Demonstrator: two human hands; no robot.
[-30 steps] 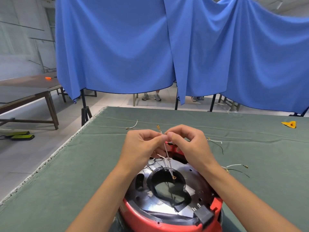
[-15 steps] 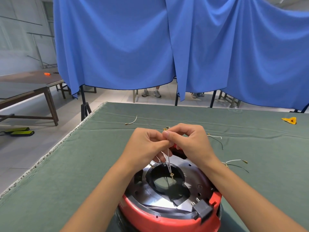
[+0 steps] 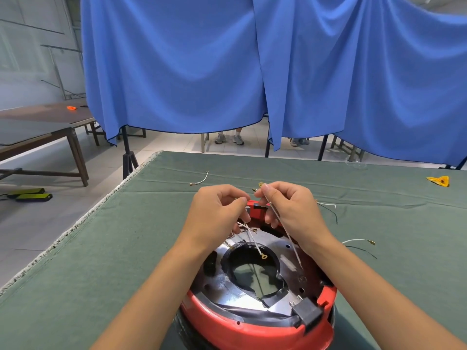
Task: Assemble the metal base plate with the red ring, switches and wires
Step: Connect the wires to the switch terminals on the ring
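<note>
Two hands working above the plate (image 3: 285,267) in the red ring (image 3: 227,324): left hand (image 3: 217,213) pinching white wires (image 3: 252,239), right hand (image 3: 290,210) pinching one wire (image 3: 288,236).

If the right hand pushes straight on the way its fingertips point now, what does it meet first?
Most likely the left hand: the right hand pinches a white wire, fingertips aimed across a small gap, though depth is unclear.
</note>
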